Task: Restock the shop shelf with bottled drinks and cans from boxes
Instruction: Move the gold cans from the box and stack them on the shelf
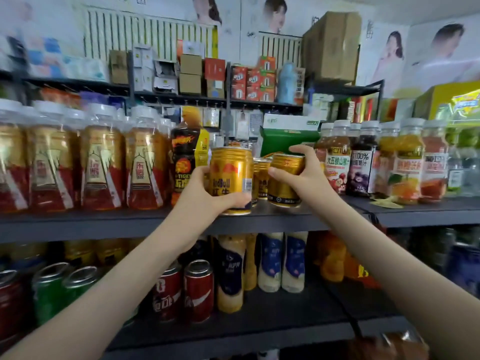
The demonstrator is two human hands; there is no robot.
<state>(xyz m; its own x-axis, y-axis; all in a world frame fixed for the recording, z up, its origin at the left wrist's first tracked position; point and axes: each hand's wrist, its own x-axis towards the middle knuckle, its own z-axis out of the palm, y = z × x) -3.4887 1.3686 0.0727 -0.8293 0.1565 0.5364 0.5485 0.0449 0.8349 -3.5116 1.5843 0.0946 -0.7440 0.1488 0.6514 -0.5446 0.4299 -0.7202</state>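
Dark metal shop shelf (104,224), mid tier: 1 upright gold metal drink can (231,178) is gripped by L hand (205,190) at front edge, 1 tilted gold metal drink can (284,178) by R hand (298,172). Btwn them, further back, at least 2 more gold cans (262,178) are seen standing.

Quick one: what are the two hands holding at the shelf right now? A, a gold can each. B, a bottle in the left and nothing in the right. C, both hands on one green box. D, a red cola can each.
A: the left hand grips an upright gold can, and the right hand grips a tilted gold can.
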